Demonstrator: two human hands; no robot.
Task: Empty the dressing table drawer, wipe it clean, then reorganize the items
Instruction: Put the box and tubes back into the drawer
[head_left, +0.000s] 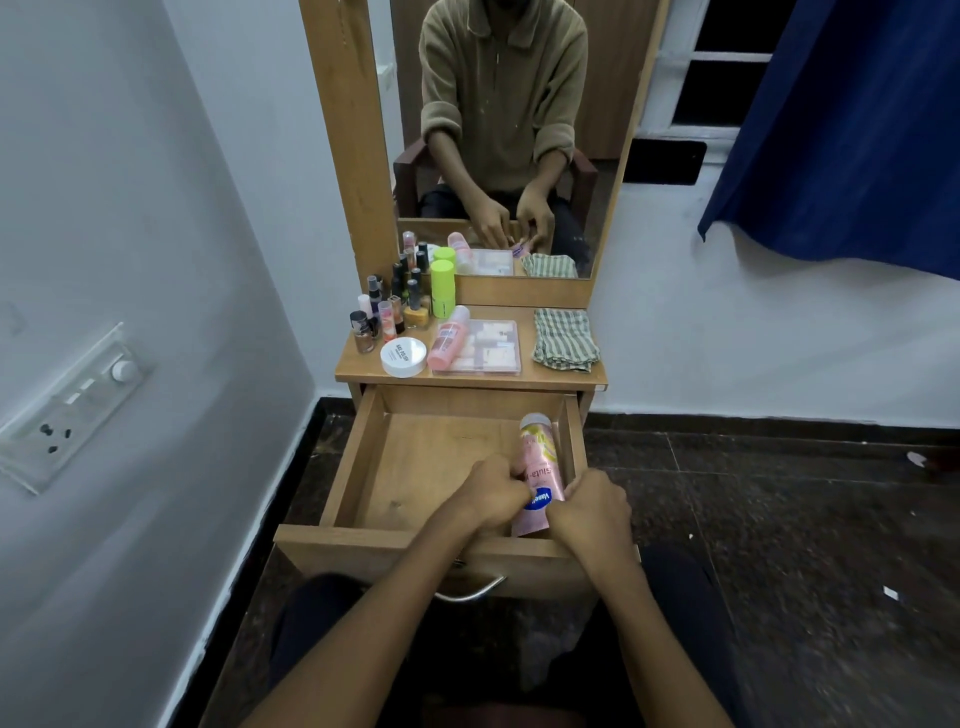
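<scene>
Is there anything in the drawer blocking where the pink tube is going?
Nothing visible. Both the left hand and right hand grip the pink Vaseline tube along the drawer's right side, and the rest of the drawer floor looks bare.

There is a single view, from a wide-angle camera worn on the person's head, looking forward and steeply down. It sits close above the open drawer (415, 467), which fills the lower middle with both forearms reaching in from the bottom edge. Farther off, straight ahead, stands the dressing table's surface (358, 370) and above it the mirror (509, 130), which returns a second, opposite angle on the same scene. The lens bends the walls at the edges, so angles there are probably distorted.
</scene>
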